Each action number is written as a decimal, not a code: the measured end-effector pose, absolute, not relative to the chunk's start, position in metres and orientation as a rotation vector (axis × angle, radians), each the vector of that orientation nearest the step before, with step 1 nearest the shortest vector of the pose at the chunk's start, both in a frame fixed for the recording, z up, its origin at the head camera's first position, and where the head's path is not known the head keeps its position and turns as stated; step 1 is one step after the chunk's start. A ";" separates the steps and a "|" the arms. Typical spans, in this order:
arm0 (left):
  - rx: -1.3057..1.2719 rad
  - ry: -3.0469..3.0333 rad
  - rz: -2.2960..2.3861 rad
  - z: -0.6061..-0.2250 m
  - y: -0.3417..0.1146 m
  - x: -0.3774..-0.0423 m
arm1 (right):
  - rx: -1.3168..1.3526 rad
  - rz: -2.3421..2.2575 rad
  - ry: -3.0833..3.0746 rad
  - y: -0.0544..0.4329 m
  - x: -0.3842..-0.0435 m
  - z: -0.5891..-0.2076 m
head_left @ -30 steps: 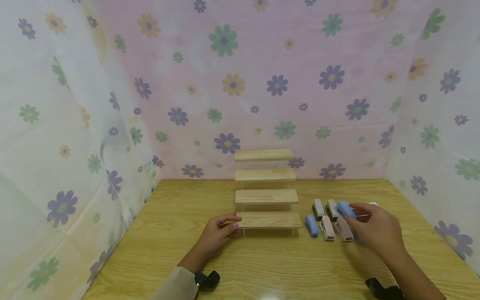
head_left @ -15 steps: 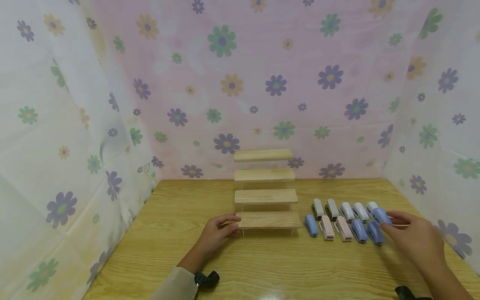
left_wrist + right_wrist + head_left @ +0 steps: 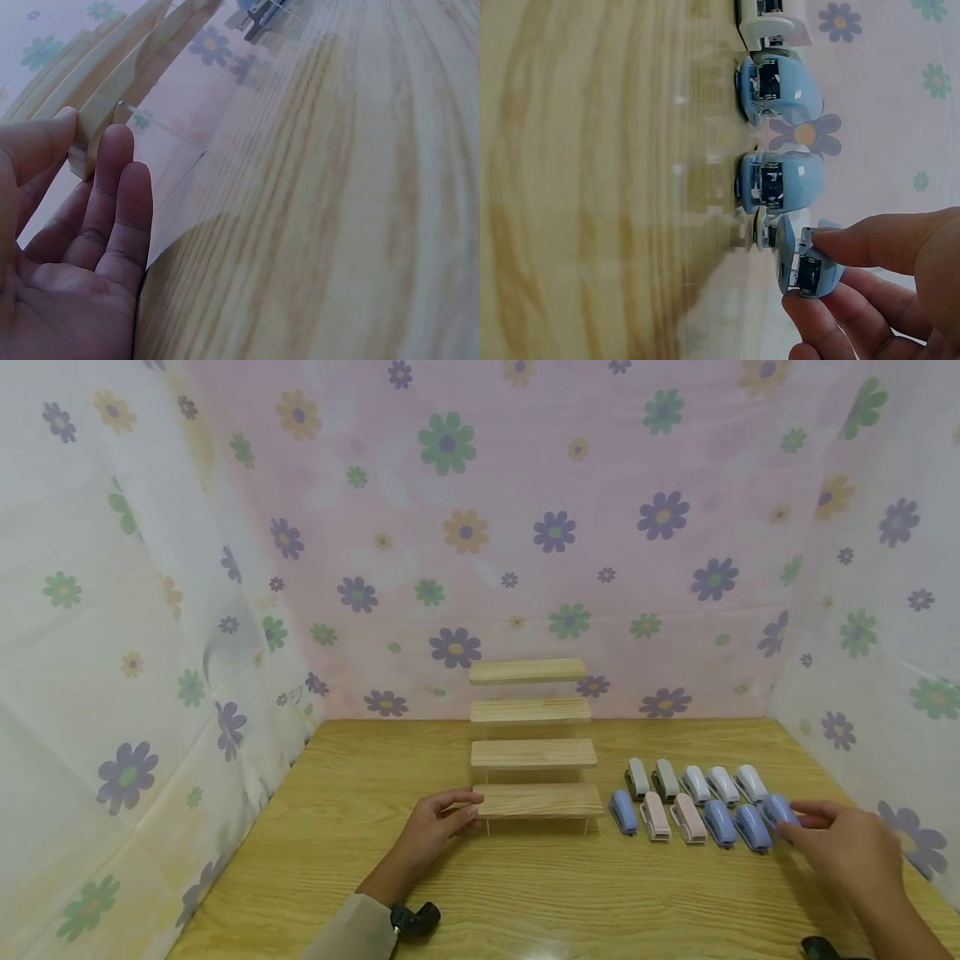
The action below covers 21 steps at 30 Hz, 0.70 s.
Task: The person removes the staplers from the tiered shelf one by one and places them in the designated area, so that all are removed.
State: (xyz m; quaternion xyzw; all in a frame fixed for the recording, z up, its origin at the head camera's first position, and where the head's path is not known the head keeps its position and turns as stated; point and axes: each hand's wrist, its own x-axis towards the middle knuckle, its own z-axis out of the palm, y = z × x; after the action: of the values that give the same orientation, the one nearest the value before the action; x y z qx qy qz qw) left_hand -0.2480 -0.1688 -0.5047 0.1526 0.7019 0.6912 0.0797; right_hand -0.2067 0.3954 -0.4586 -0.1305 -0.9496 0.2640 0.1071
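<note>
My right hand pinches a small blue stapler between thumb and fingers, at the right end of the front row of staplers. In the right wrist view this stapler is tilted, close beside another blue stapler. My left hand grips the left end of the lowest wooden board of a four-tier step stand. In the left wrist view, fingers and thumb hold the board's end, near a clear support.
Behind the front row stands a row of white and grey staplers. Two pink staplers and another blue stapler sit farther left, beside the stand. Flowered cloth surrounds the wood-grain table on three sides.
My right hand has carried the blue stapler rightward over the others, then lowered it toward the end of the front row. My left hand has stayed on the stand.
</note>
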 end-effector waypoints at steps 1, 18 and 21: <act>0.460 2.098 2.066 -0.505 -0.169 -0.248 | -0.380 0.779 -2.797 0.396 -0.206 -0.460; 0.449 2.117 2.024 -0.503 -0.167 -0.250 | -0.374 0.798 -2.890 0.401 -0.209 -0.466; 0.446 2.120 2.024 -0.503 -0.167 -0.251 | -0.365 0.789 -2.892 0.403 -0.210 -0.468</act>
State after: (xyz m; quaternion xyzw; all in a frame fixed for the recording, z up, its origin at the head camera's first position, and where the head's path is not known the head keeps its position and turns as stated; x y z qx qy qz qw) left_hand -0.2506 -0.1668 -0.5028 0.1499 0.7123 0.6800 0.0879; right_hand -0.2103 0.4025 -0.4681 -0.1207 -0.9559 0.2607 0.0610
